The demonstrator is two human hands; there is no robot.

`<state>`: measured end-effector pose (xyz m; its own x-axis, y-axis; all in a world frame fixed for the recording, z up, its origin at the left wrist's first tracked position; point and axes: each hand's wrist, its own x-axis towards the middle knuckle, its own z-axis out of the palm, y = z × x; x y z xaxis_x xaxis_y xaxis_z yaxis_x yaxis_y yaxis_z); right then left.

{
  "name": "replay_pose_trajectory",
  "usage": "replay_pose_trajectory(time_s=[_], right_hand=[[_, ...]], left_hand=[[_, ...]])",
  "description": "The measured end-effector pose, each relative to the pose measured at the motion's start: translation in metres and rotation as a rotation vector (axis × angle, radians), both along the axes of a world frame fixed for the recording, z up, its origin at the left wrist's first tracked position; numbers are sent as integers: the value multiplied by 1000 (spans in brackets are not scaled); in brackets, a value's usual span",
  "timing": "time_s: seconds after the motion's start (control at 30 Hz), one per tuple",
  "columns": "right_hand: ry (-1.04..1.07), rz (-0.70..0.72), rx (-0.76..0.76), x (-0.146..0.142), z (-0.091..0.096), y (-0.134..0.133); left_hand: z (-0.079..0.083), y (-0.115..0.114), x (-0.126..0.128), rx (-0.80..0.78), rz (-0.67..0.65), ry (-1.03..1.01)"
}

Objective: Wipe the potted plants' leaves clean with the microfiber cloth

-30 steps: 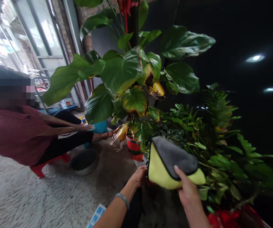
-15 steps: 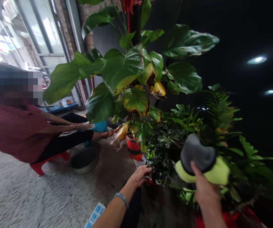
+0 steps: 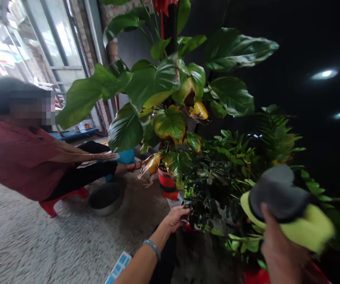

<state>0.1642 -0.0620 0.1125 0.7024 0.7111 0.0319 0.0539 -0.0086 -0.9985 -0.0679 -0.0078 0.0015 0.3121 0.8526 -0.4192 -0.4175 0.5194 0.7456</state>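
My right hand (image 3: pixel 279 248) holds a yellow and grey cloth (image 3: pixel 288 207) against the leaves of a low bushy plant (image 3: pixel 231 173) at the lower right. My left hand (image 3: pixel 175 218) reaches to the base of that plant and touches its lowest leaves beside a red pot (image 3: pixel 187 227); whether it grips anything is hidden. A blue band sits on my left wrist. Behind stands a tall plant with broad green leaves (image 3: pixel 158 86), some yellowed, in another red pot (image 3: pixel 166 179).
A person in a dark red top (image 3: pixel 19 157) sits on a low red stool (image 3: pixel 60 199) at the left, arms stretched toward a blue object (image 3: pixel 125 157). A dark metal basin (image 3: pixel 106 198) rests on the speckled floor (image 3: pixel 25 244). A blue and white packet (image 3: pixel 118 268) lies near my left arm.
My right hand has carried the cloth to the right and slightly down across the bushy plant's leaves. My left hand has stayed at the plant's base. The seated person has barely moved.
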Motion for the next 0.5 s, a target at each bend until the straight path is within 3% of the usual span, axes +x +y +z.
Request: replay_pose_trajectory(time_s=[0.07, 0.13, 0.23, 0.3, 0.37, 0.43, 0.5], right_hand=[[11, 7, -66, -39, -18, 5], [10, 71, -103, -78, -42, -7], [-9, 199, -125, -101, -66, -39], [-50, 170, -126, -83, -64, -52], [-88, 59, -114, -48, -48, -51], [-104, -12, -72, -15, -26, -35], [-109, -19, -16, 0, -10, -14]], left_hand=[[1, 0, 2, -9, 8, 20], [0, 0, 5, -12, 31, 39], [-2, 0, 5, -20, 58, 21], [-2, -1, 4, -12, 60, 2], [-2, -1, 2, -3, 57, 2], [-1, -1, 0, -4, 49, 8], [-1, -1, -1, -9, 39, 13]])
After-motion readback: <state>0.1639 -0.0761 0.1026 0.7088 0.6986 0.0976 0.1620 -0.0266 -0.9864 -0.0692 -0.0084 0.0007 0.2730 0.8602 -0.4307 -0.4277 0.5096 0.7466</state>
